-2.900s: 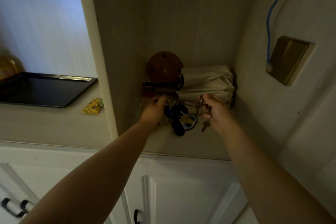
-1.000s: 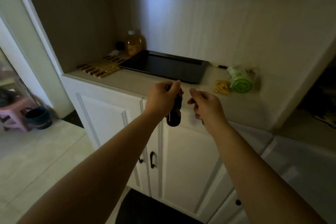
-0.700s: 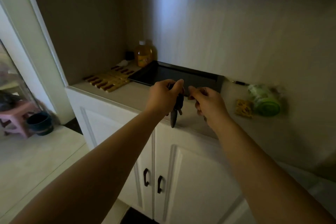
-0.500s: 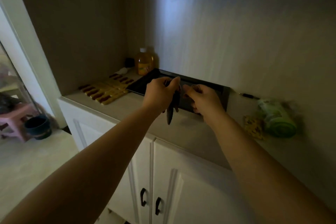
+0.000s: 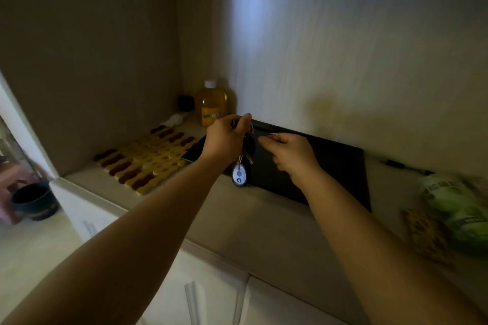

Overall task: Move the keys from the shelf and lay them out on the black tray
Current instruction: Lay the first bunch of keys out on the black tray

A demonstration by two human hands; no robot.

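Observation:
My left hand [image 5: 224, 138] is shut on a bunch of keys [image 5: 244, 158] that dangles below it, with a dark fob and a white oval tag hanging lowest. The bunch hangs over the near left edge of the black tray [image 5: 335, 166], which lies flat on the counter against the back wall. My right hand [image 5: 289, 153] hovers over the tray's middle, fingers pinched on a thin metal key ring [image 5: 274, 135]; the rest of what it holds is hidden in the fist.
A yellow and brown slatted mat [image 5: 148, 159] lies left of the tray. A bottle of yellow liquid [image 5: 213, 103] stands in the back corner. A green packet [image 5: 459, 208] and a yellow packet [image 5: 425, 232] lie to the right. White cabinet doors [image 5: 211, 295] are below.
I turned from the shelf nook to the counter and carried the keys over. Both hands have moved forward from the counter's front edge to above the tray.

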